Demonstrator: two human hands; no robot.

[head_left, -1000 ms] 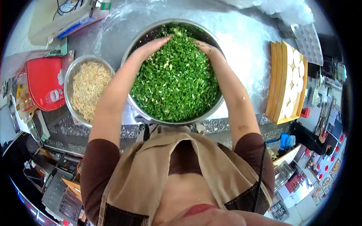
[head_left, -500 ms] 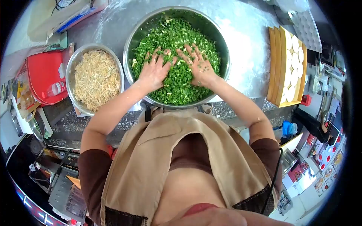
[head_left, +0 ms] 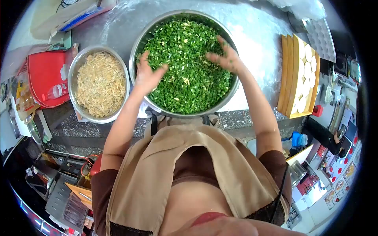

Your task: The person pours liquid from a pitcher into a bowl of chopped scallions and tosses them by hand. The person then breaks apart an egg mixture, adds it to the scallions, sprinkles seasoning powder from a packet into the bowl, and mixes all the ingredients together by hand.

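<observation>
A large steel bowl (head_left: pixel 234 88) full of chopped greens (head_left: pixel 187 70) with pale bits mixed in stands on the worktop in front of me. At the bowl's left side, my left hand (head_left: pixel 149 76) is open, thumb spread from the fingers, over the edge of the greens. My right hand (head_left: pixel 226 59) is open at the upper right of the bowl, fingers apart and slightly blurred. Green flecks stick to it. Neither hand has a clump of greens in it.
On the left stands a smaller metal bowl (head_left: pixel 71 78) of pale, thin bean-sprout-like strands (head_left: pixel 100 84), beside a red container (head_left: pixel 43 78) and a clear bottle (head_left: pixel 58 91). To the right, stacked wooden trays (head_left: pixel 289 74) hold white round pieces (head_left: pixel 307 70). An egg tray (head_left: pixel 321 37) lies behind them.
Both hands have lifted from the middle of the greens and moved apart, the left toward the left rim, the right toward the upper right rim. The view has shifted slightly.
</observation>
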